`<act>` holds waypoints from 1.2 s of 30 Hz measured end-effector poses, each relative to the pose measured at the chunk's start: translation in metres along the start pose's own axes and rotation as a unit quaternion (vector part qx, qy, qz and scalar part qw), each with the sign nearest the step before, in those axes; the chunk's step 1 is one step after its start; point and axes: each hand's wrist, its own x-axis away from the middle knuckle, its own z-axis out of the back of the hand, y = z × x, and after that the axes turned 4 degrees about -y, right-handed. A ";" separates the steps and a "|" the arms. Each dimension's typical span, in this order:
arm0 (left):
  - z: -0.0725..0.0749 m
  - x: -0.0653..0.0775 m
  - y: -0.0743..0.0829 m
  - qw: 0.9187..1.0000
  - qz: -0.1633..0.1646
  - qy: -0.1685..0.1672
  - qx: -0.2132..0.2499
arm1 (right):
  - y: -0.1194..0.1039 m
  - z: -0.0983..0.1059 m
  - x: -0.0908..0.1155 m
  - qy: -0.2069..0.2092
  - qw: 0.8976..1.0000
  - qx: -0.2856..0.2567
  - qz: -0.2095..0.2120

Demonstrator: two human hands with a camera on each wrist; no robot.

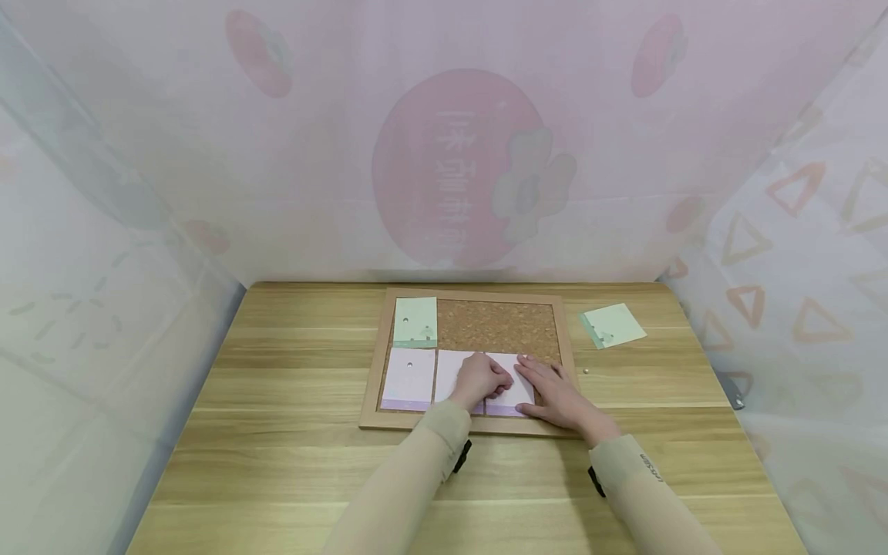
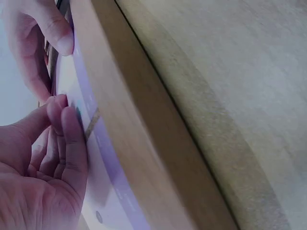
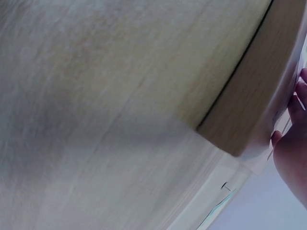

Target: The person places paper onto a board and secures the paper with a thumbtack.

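Note:
A framed cork board [image 1: 496,324] lies on the table. Pinned to it are a green-edged note [image 1: 416,320] and, below that, a purple-edged note [image 1: 408,378]. Two more purple-edged notes continue the lower row: the middle note [image 1: 451,366] is partly covered by my left hand [image 1: 480,380], and the right note [image 1: 509,405] lies under both hands. My left thumb and fingertips pinch together at the right note's face, on what looks like a thumbtack, mostly hidden by the fingers. With fingers spread, my right hand [image 1: 560,397] presses on that note's right edge.
A loose green-edged note [image 1: 613,325] lies on the table to the right of the board. Near the frame's right side sits a small silver thumbtack [image 1: 586,371]. Printed cloth [image 1: 472,169] hangs behind the table and along both sides.

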 end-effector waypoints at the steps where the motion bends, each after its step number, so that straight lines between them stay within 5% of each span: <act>1: 0.000 0.000 0.001 1.000 -0.002 0.004 -0.013 | 0.000 0.000 0.000 -0.002 1.000 -0.003 0.000; 8: -0.001 0.002 0.006 0.998 -0.001 0.029 -0.055 | 0.000 -0.001 0.000 0.010 1.000 0.002 0.009; 36: -0.002 0.003 0.005 0.998 -0.010 0.035 -0.052 | 0.001 0.000 0.000 -0.011 1.000 0.003 -0.005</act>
